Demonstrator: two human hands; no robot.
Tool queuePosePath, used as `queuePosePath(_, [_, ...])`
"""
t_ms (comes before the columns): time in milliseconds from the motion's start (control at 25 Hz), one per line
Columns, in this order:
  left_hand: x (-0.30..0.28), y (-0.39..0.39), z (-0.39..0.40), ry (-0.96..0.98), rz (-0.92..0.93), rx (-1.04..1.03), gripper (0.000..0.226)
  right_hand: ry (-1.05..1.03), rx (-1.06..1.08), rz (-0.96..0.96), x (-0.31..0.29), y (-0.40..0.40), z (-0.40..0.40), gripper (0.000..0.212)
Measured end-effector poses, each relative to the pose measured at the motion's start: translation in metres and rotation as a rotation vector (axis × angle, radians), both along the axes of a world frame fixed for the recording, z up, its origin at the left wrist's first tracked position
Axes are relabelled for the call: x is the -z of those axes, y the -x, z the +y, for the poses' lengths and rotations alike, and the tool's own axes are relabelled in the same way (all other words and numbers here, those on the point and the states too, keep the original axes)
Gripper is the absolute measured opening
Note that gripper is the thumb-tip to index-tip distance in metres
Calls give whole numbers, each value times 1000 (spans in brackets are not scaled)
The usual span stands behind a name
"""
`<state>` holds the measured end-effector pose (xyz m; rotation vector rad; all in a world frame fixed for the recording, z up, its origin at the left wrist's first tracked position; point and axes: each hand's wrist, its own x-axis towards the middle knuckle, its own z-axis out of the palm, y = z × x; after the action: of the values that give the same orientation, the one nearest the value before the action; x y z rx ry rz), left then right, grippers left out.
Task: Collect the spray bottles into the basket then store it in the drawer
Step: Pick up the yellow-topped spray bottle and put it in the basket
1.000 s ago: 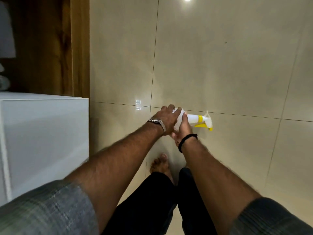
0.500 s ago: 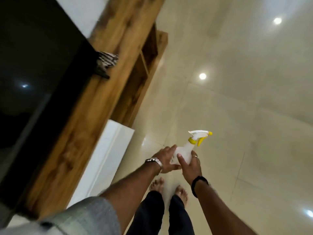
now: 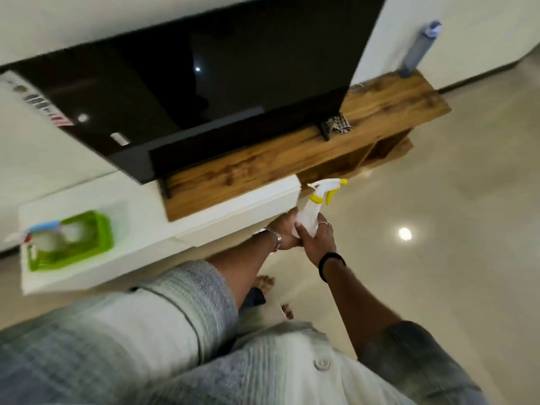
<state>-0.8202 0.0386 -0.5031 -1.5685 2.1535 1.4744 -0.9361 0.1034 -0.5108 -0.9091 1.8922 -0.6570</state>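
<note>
A white spray bottle with a yellow trigger (image 3: 312,210) is held upright in front of me, its nozzle pointing right. My right hand (image 3: 317,242) grips its body from below, and my left hand (image 3: 285,229) wraps it from the left. A green basket (image 3: 100,238) rests on the white cabinet top (image 3: 152,220) at the left. Another spray bottle with a blue and red head (image 3: 43,232) lies in that basket. No drawer shows.
A large black TV (image 3: 204,83) stands on a wooden console (image 3: 380,103) behind the cabinet. A blue-grey bottle (image 3: 419,48) stands at the console's far right end, and a checked cloth (image 3: 339,124) lies near the TV foot. Glossy tiled floor (image 3: 438,229) spreads to the right.
My view has swung up and left from the floor, bringing the TV, cabinet and green basket into sight. Both hands keep holding the bottle, which has turned from lying sideways to upright.
</note>
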Motion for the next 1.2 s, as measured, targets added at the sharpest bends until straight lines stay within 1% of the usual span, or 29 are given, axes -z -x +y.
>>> queuePosePath(80, [-4,-43,20,-7,8,-132,96,-6,-149,-25,-4,-34,4,71])
queuePosePath(240, [-10,-123,55,-2,-17,-337,101,-10,-332,-20,-11,-108,12,71])
queuePosePath(400, [-16,-201,87,7,34,-511,87,14,-498,-26,-16,-182,20,64])
queuePosePath(520, [-22,-271,108,12,65,-671,87,14,-634,-19,-21,-252,23,66])
queuePosePath(640, [-27,-342,129,81,24,-718,84,20,-712,3,-21,-329,29,68])
queuePosePath(760, [-27,-426,150,84,-7,-783,78,25,-750,-32,-23,-415,43,68])
queuePosePath(840, [-25,-476,161,87,-17,-808,84,25,-783,-33,-24,-466,53,71])
queuePosePath(920, [-25,-519,173,86,-14,-852,93,2,-805,-11,-26,-508,62,76])
queuePosePath(960, [-25,-535,178,82,-17,-865,96,-1,-815,-12,-27,-524,65,76])
queuePosePath(1080, [-22,-573,187,69,-25,-873,94,30,-849,-14,-29,-562,73,68])
queuePosePath(1200, [-16,-596,190,56,1,-911,97,24,-867,18,-25,-587,72,71])
